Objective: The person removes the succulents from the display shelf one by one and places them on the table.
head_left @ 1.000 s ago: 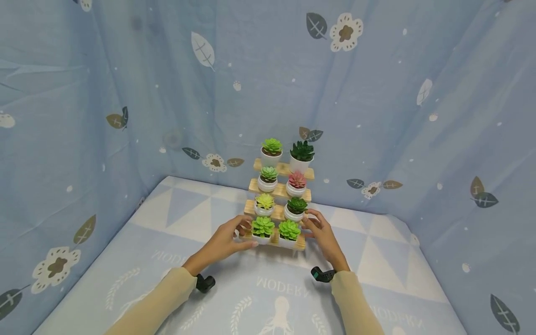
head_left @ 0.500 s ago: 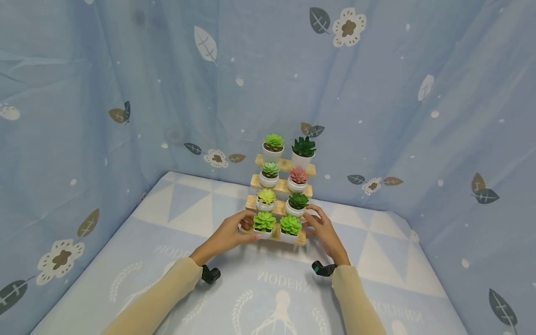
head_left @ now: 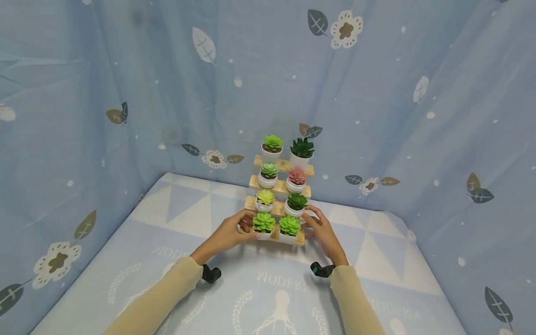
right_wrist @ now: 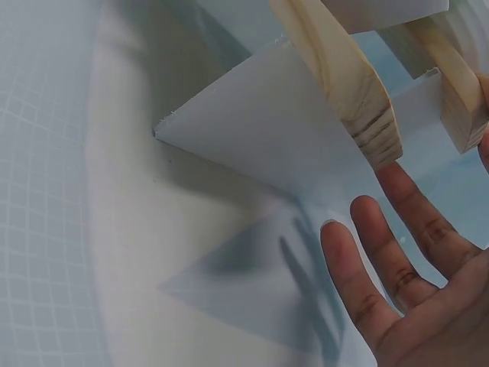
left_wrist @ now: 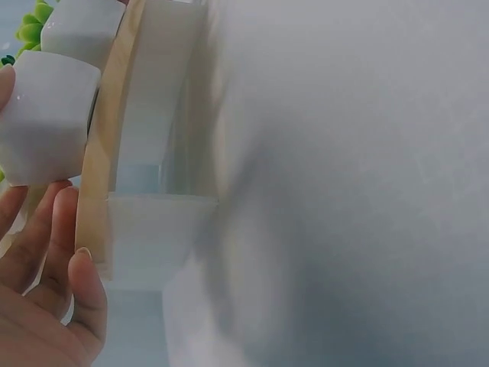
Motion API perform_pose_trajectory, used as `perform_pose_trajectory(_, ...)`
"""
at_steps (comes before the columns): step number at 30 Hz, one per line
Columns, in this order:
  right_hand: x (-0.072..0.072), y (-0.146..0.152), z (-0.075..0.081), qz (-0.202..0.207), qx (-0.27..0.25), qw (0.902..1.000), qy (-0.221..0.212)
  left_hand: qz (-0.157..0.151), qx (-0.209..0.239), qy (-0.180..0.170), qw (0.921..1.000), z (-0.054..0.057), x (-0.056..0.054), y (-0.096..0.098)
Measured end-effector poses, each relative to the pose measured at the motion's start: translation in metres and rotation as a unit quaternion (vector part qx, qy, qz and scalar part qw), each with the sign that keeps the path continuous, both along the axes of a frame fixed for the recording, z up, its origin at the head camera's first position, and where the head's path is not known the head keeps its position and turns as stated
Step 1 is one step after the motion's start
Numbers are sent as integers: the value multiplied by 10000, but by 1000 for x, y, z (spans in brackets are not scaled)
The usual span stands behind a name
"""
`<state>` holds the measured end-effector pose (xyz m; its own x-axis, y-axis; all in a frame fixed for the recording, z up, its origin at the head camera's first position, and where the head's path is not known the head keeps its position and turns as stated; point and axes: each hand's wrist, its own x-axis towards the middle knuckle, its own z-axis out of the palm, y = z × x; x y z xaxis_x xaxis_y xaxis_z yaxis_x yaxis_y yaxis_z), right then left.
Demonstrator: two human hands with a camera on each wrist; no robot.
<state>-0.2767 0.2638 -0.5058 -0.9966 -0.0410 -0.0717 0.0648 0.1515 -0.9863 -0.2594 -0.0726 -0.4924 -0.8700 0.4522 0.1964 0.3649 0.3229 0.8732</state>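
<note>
A four-tiered stand with pale wooden shelves (head_left: 275,187) holds potted artificial succulents, two on each tier. At the lowest shelf's left end, my left hand (head_left: 228,235) pinches the white pot of the front-left light green succulent (head_left: 264,223); the left wrist view shows fingers against that pot (left_wrist: 50,118) and one fingertip at the shelf edge. My right hand (head_left: 324,232) is at the stand's right side. One fingertip touches the lowest shelf's end (right_wrist: 374,130), while its lower fingers extend loosely. A dark green succulent (head_left: 297,201) is nearest its upper fingers; their contact is partly hidden.
White side supports (right_wrist: 237,115) hold the shelves above a patterned blue and white tablecloth (head_left: 209,298). Blue printed curtains (head_left: 259,93) rise behind and along both sides. The stand is near the back curtain.
My left hand has shifted slightly right and closer around the front-left pot. The right hand stays by the stand's right end. The head view shifts slightly.
</note>
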Motion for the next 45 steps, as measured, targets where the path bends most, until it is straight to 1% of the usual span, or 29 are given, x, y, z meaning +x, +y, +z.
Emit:
perform_pose_trajectory(3,1,-1,-1,-39,-74,10000,-1,-35,23,-19,10000,1,1,-1)
perform_pose_trajectory(8,3,-2,0,10,-116,9999,-22,-35,-16,-60,10000,1,1,-2)
perform_pose_trajectory(13,2,1,2,-63,-147,9999,45,-145,-48,105,9998,2,1,-4)
perform_pose_trajectory(16,1,1,3,-33,-186,9998,7,-141,-99,240,9996,5,3,-9)
perform_pose_trajectory(22,1,-1,2,-33,-196,9998,44,-44,-227,379,9990,11,6,-25)
perform_pose_trajectory(27,0,-1,-4,-26,-135,9998,113,122,-220,309,9992,11,6,-38)
perform_pose_trajectory(30,-1,-2,-5,-14,-177,9998,126,219,-123,265,9993,11,6,-45)
perform_pose_trajectory(35,0,-1,-4,-79,-163,9998,107,327,-1,242,9992,12,4,-54)
perform_pose_trajectory(40,1,-3,-4,-54,-182,9998,67,448,-5,297,9986,12,1,-65)
perform_pose_trajectory(45,1,-3,-4,-51,-183,9998,73,559,-33,334,9979,11,-5,-75)
